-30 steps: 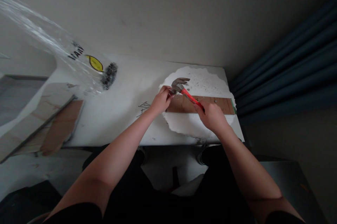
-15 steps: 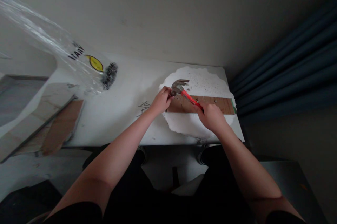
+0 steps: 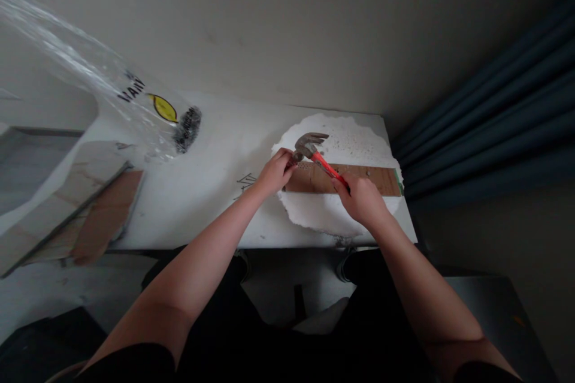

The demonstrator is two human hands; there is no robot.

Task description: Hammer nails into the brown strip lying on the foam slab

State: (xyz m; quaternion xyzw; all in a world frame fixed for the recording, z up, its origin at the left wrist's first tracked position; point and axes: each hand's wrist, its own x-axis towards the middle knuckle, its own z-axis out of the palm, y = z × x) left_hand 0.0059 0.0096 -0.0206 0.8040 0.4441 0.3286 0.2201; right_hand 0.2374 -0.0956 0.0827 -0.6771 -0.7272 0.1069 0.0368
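My right hand [image 3: 362,198] is closed round the red handle of a claw hammer [image 3: 314,152]. Its grey head hovers over the left end of a brown wooden board [image 3: 359,179]. The board lies on a white, ragged-edged foam sheet [image 3: 354,137] on the white table [image 3: 215,191]. My left hand [image 3: 275,172] is pinched at the board's left end, right under the hammer head. What the fingers pinch is too small to make out. A few small nail heads dot the board.
A clear plastic bag [image 3: 112,95] with a yellow label and dark contents lies at the table's back left. Several wooden boards [image 3: 85,203] lean at the left edge. A wall stands behind the table and a dark blue curtain [image 3: 494,125] hangs at the right.
The hammer head dropped slightly toward the board, then rose again a little. My left hand has stayed pinched at the board's left end.
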